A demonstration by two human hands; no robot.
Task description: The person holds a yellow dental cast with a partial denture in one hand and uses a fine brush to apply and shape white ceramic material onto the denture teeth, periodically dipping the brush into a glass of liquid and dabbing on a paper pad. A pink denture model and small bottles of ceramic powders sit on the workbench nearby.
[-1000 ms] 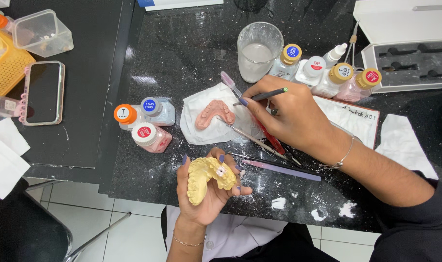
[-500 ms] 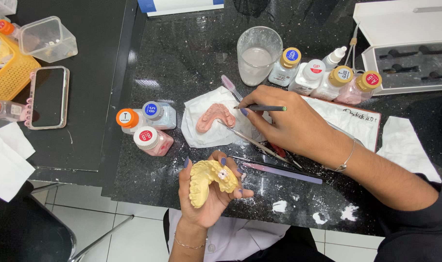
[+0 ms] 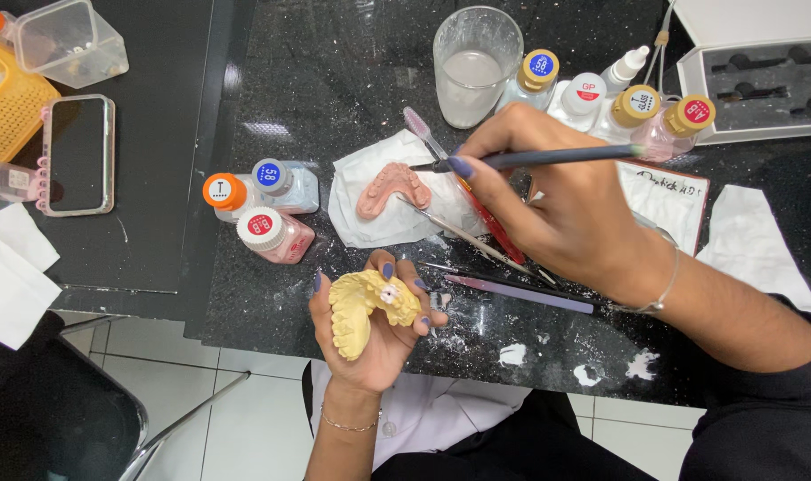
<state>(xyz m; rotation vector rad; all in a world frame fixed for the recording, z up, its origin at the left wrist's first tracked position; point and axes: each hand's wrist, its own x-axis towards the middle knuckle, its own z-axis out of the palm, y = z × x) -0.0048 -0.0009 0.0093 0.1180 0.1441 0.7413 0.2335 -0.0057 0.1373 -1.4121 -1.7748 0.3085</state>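
Left hand at about 7 o'clock in the view, palm up, fingers curled and clamped around a yellow dental cast, a small white tooth showing on the arch near the thumb. Right hand at about 2 o'clock from the cast, fingers pinched together on a dark-handled brush, tip pointing toward 9 o'clock and hovering just beside a pink denture base. Denture base resting on a white tissue spread on the black speckled counter. Under the right hand, several slim instruments lying across the counter, one lilac. At 12 o'clock, a clear cup of cloudy liquid, with a row of small capped bottles just beside it toward 3 o'clock. At 9 o'clock from the tissue, three more bottles clustered together, touching. Farther toward 9 o'clock, a phone face up. White flecks scattered on the counter near 5 o'clock.
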